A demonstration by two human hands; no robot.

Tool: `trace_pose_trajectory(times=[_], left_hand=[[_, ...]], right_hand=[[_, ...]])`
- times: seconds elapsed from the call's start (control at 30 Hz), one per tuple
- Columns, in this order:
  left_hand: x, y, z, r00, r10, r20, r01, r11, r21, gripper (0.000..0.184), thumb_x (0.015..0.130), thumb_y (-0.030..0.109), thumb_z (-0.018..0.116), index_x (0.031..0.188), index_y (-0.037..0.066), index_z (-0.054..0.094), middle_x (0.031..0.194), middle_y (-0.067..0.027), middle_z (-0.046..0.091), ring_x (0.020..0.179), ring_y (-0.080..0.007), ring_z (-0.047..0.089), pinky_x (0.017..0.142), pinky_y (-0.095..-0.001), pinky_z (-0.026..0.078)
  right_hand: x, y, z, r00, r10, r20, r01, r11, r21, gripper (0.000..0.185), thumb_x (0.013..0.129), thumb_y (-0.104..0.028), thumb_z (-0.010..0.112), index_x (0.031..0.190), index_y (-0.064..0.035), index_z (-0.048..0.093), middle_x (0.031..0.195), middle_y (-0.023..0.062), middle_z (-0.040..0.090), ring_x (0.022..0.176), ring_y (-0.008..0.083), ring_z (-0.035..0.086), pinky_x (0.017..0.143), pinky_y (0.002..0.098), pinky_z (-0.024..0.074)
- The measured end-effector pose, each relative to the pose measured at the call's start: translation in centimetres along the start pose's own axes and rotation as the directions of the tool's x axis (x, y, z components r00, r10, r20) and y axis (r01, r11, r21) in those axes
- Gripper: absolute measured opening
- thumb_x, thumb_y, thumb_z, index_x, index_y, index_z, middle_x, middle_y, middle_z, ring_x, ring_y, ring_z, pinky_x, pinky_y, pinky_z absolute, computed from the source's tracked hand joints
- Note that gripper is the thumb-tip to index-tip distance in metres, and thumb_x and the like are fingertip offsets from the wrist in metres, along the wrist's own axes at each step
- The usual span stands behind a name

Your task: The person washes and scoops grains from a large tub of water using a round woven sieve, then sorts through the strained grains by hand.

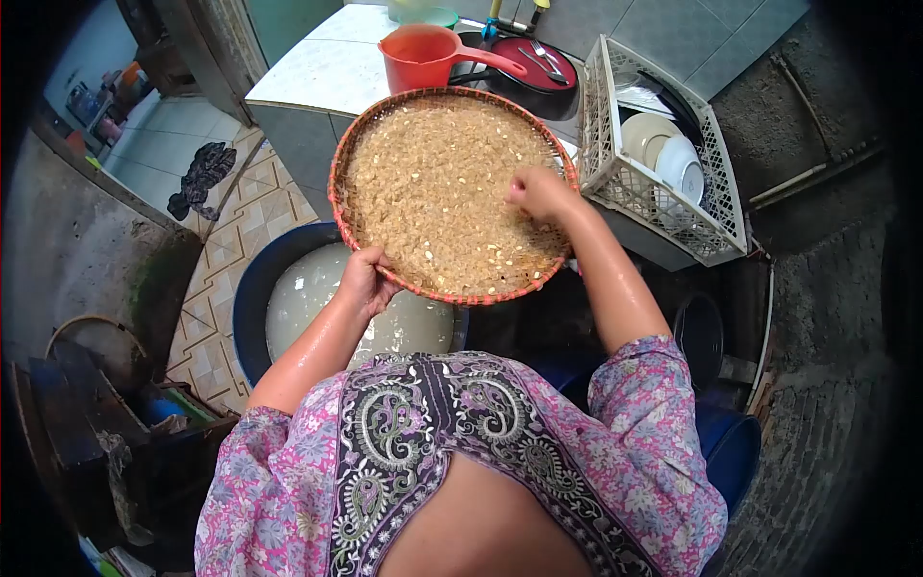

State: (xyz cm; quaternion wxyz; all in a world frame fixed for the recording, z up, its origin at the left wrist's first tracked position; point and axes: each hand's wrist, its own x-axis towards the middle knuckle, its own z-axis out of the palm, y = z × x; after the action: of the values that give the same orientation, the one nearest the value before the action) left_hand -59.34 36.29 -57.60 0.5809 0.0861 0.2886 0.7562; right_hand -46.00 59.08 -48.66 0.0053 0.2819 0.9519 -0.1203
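A round woven tray (336, 197) with a red-bound rim is held out in front of me, tilted a little. Spread across it is a layer of wet-looking tan, grainy husks or bean skins (437, 188), dotted with pale bean-like pieces. My left hand (368, 279) grips the near-left rim, thumb on top and the other fingers mostly hidden beneath. Over the right part of the tray, my right hand (541, 195) has its fingers curled down at the grainy layer. Whatever those fingers hold is hidden.
A blue tub (249, 308) of cloudy liquid stands below, left of centre. Behind the tray, a red dipper (418, 56) rests on a white-tiled counter (312, 72). A dish crate (663, 159) with plates stands right of a sink. Another blue container (728, 447) is at lower right.
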Motion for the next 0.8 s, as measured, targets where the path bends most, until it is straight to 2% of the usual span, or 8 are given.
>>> trace_pose_trajectory(times=[0.03, 0.17, 0.27, 0.3, 0.37, 0.5, 0.77, 0.8], left_hand=[[0.1, 0.0, -0.1, 1.000, 0.005, 0.010, -0.005, 1.000, 0.004, 0.056, 0.057, 0.002, 0.036, 0.111, -0.008, 0.023, 0.099, -0.0210, 0.043, 0.090, -0.0335, 0.048, 0.074, -0.0489, 0.042], [0.0, 0.0, 0.3, 1.000, 0.022, -0.012, -0.022, 1.000, 0.018, 0.057, 0.056, 0.002, 0.036, 0.111, -0.007, 0.023, 0.099, -0.0207, 0.043, 0.090, -0.0333, 0.048, 0.074, -0.0492, 0.042], [0.2, -0.1, 0.1, 1.000, 0.011, -0.020, -0.012, 1.000, -0.013, 0.057, 0.056, 0.002, 0.036, 0.111, -0.006, 0.024, 0.098, -0.0199, 0.044, 0.089, -0.0329, 0.048, 0.074, -0.0488, 0.043], [0.2, -0.2, 0.0, 1.000, 0.006, -0.024, -0.006, 1.000, -0.023, 0.057, 0.056, 0.001, 0.036, 0.111, -0.006, 0.024, 0.098, -0.0196, 0.044, 0.089, -0.0327, 0.049, 0.074, -0.0487, 0.043], [0.6, 0.2, -0.1, 1.000, 0.003, -0.018, -0.003, 1.000, -0.025, 0.056, 0.056, 0.001, 0.036, 0.111, -0.006, 0.025, 0.098, -0.0194, 0.044, 0.089, -0.0325, 0.049, 0.074, -0.0487, 0.043], [0.3, -0.3, -0.6, 0.999, -0.012, -0.049, 0.012, 1.000, -0.009, 0.062, 0.054, 0.002, 0.037, 0.113, -0.006, 0.023, 0.103, -0.0217, 0.041, 0.095, -0.0346, 0.044, 0.081, -0.0513, 0.036], [0.7, 0.0, -0.2, 0.998, -0.001, -0.056, 0.000, 1.000, -0.023, 0.057, 0.055, 0.001, 0.037, 0.110, -0.006, 0.025, 0.099, -0.0201, 0.043, 0.090, -0.0326, 0.047, 0.077, -0.0494, 0.040], [0.6, 0.1, -0.1, 0.997, -0.016, -0.081, 0.015, 1.000, -0.018, 0.060, 0.054, 0.002, 0.037, 0.112, -0.005, 0.025, 0.102, -0.0202, 0.042, 0.093, -0.0335, 0.046, 0.080, -0.0514, 0.037]], right_hand=[[-0.1, -0.1, -1.1, 0.996, 0.076, 0.051, -0.087, 0.961, 0.264, 0.015, 0.068, -0.014, 0.057, 0.074, -0.0002, 0.057, 0.062, 0.0103, 0.057, 0.063, 0.0157, 0.056, 0.052, 0.0270, 0.0429], [-1.0, -0.1, -3.9, 1.000, 0.019, -0.008, -0.012, 0.850, 0.526, 0.016, 0.071, -0.017, 0.057, 0.075, -0.0025, 0.057, 0.058, 0.0035, 0.054, 0.057, 0.0070, 0.052, 0.047, 0.0213, 0.0400], [-0.7, 1.4, -3.0, 0.998, -0.012, 0.065, -0.052, 0.461, 0.886, 0.019, 0.071, -0.015, 0.057, 0.085, -0.0030, 0.056, 0.066, 0.0031, 0.055, 0.058, 0.0078, 0.051, 0.049, 0.0220, 0.0404], [0.9, 3.3, 0.2, 0.994, -0.096, -0.043, 0.105, 0.928, 0.357, 0.025, 0.068, -0.016, 0.059, 0.091, -0.0055, 0.054, 0.069, 0.0070, 0.056, 0.058, 0.0146, 0.052, 0.053, 0.0263, 0.0413], [0.1, 3.7, 2.4, 0.946, -0.095, -0.311, 0.043, 0.984, -0.171, 0.026, 0.065, -0.015, 0.061, 0.089, -0.0070, 0.055, 0.068, 0.0108, 0.056, 0.061, 0.0214, 0.053, 0.057, 0.0305, 0.0413], [-0.1, 4.1, -1.0, 0.968, 0.073, -0.242, -0.042, 0.991, 0.130, 0.020, 0.063, -0.013, 0.062, 0.079, -0.0060, 0.054, 0.068, 0.0115, 0.056, 0.063, 0.0226, 0.053, 0.059, 0.0318, 0.0411], [-0.2, 5.5, -1.0, 0.996, -0.063, -0.061, 0.056, 0.993, -0.107, 0.013, 0.063, -0.015, 0.056, 0.074, -0.0065, 0.057, 0.071, 0.0099, 0.057, 0.068, 0.0247, 0.055, 0.061, 0.0329, 0.0425], [-0.2, 4.9, -0.1, 0.972, -0.157, -0.177, 0.127, 0.977, -0.170, 0.012, 0.062, -0.013, 0.056, 0.072, -0.0057, 0.055, 0.070, 0.0103, 0.057, 0.067, 0.0250, 0.055, 0.061, 0.0324, 0.0420]])
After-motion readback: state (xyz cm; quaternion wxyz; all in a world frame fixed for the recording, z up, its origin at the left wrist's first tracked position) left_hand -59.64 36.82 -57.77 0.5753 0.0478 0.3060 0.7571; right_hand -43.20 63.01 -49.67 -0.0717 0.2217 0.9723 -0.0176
